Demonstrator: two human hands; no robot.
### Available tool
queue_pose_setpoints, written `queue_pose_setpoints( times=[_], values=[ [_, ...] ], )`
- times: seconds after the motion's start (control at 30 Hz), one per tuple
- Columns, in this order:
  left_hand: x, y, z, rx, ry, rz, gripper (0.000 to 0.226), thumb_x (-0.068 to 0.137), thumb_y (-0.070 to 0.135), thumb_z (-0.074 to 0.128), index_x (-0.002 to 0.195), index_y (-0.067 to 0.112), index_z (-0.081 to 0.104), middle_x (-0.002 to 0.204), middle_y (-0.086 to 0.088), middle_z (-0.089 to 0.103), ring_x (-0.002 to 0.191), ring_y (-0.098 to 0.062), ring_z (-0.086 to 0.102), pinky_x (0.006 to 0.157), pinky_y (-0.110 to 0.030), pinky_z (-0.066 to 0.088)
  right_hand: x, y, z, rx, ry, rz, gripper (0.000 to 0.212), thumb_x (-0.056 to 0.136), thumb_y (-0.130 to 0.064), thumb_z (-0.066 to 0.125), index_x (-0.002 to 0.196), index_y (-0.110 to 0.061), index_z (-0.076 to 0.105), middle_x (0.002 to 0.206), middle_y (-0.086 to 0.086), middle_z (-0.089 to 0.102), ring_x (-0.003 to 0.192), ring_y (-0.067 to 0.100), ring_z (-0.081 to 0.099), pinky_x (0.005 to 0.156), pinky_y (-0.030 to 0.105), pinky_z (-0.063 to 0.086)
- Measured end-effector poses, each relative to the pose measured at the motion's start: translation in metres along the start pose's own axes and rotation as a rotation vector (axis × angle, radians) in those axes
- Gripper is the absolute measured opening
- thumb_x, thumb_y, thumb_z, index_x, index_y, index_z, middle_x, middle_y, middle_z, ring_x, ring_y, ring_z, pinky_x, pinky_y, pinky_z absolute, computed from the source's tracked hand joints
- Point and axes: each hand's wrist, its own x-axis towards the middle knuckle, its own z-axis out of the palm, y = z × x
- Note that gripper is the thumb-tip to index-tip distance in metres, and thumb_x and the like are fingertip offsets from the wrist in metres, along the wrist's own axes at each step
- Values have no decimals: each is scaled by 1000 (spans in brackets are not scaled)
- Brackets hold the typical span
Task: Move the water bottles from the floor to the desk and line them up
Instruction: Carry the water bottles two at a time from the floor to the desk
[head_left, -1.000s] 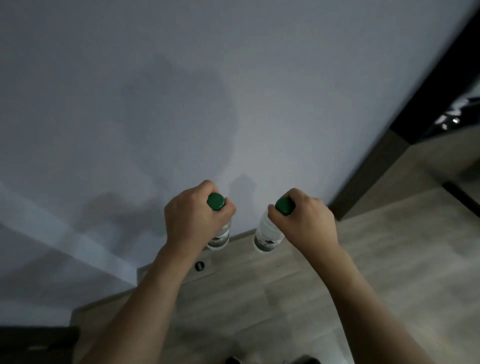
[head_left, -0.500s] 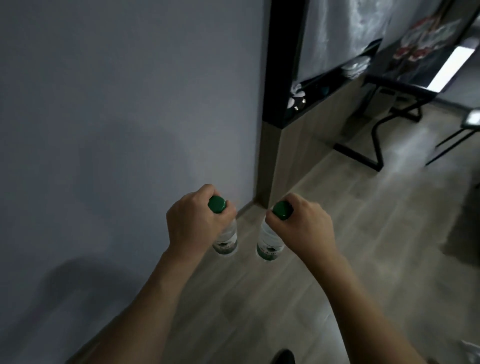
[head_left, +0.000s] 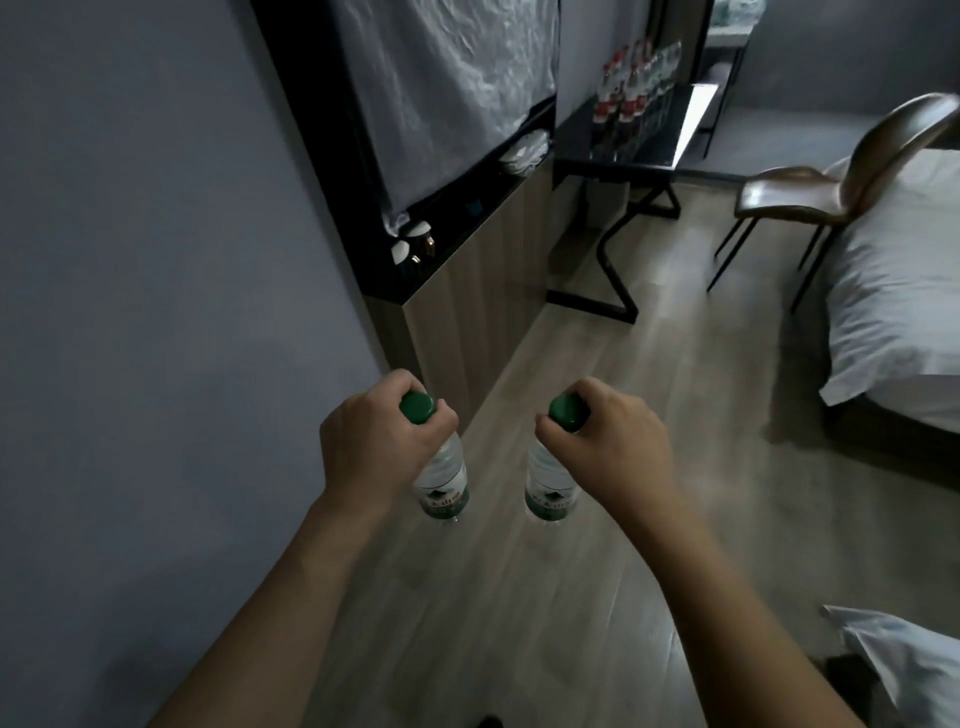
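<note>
My left hand (head_left: 370, 447) grips the neck of a clear water bottle (head_left: 442, 486) with a green cap and green label, held upright above the wooden floor. My right hand (head_left: 613, 447) grips a second, matching water bottle (head_left: 549, 488) the same way. The two bottles hang side by side, a little apart. Far ahead stands a black desk (head_left: 649, 156), with several bottles (head_left: 631, 91) lined up on its top, some with red labels.
A grey wall (head_left: 156, 312) runs along the left. A wood cabinet with a black top (head_left: 467, 244) juts out ahead on the left. A brown chair (head_left: 810, 192) and a bed with white sheets (head_left: 898, 291) stand at right. White plastic (head_left: 914, 670) lies at bottom right.
The view has swung right from the bare wall to the room; the desk, chair and bed have come into sight. Both hands still hold their bottles the same way.
</note>
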Motion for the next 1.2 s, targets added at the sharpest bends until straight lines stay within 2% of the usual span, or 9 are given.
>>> queue_pose_setpoints(
  times=[0.1,0.23,0.37,0.53,0.6,0.67,0.77,1.03,1.2],
  values=[
    [26,22,29,-33,-35,30,25,75,37,69,65,21,52,50,6,48,50,-12,50,49,-25,39,22,24,-10,-6,14,59,27,75,-49,60,76,-22,55,62,-8,56,57,15,56,52,28,46],
    [64,49,75,-65,-79,72,27,72,45,62,63,23,49,49,8,48,49,-6,49,48,-22,35,61,56,-16,-44,3,119,24,74,-47,60,76,-23,55,65,-7,58,61,18,56,55,29,45],
    [115,66,127,-75,-112,103,29,70,47,62,63,21,50,51,7,52,52,-14,53,50,-25,41,116,87,-14,-85,-4,155,26,74,-48,58,78,-23,57,69,-4,61,67,22,59,63,34,51],
    [189,93,185,-120,-171,125,29,70,47,62,66,20,52,52,6,52,54,-19,53,51,-27,38,198,118,-13,-168,-4,155,26,75,-49,58,77,-23,54,65,-7,57,62,19,56,54,28,38],
    [218,104,204,-158,-193,117,30,69,48,60,68,19,53,55,5,54,57,-22,55,54,-30,43,231,129,-15,-184,4,156,27,75,-51,57,78,-24,54,65,-7,56,61,18,55,54,28,36],
    [249,115,221,-196,-204,123,29,70,47,62,68,19,54,56,3,56,59,-24,57,57,-33,47,262,140,-16,-187,20,160,28,75,-51,56,79,-24,55,66,-6,57,61,19,56,55,29,40],
    [291,133,244,-188,-177,127,28,72,43,68,68,19,54,57,4,55,59,-23,55,56,-31,42,305,156,-18,-187,36,174,28,74,-51,56,80,-23,55,66,-4,58,62,21,57,58,31,46],
    [382,185,337,-171,-225,140,27,71,40,68,66,20,52,54,4,53,59,-23,55,59,-36,50,422,232,-16,-187,18,213,29,71,-49,56,74,-20,55,62,-4,57,59,20,56,56,30,46],
    [439,229,397,-179,-228,156,28,70,40,68,65,18,53,53,2,52,58,-25,55,60,-35,48,505,287,-23,-184,-4,169,30,71,-48,56,73,-19,51,62,-4,56,60,22,55,55,30,42]
  ],
)
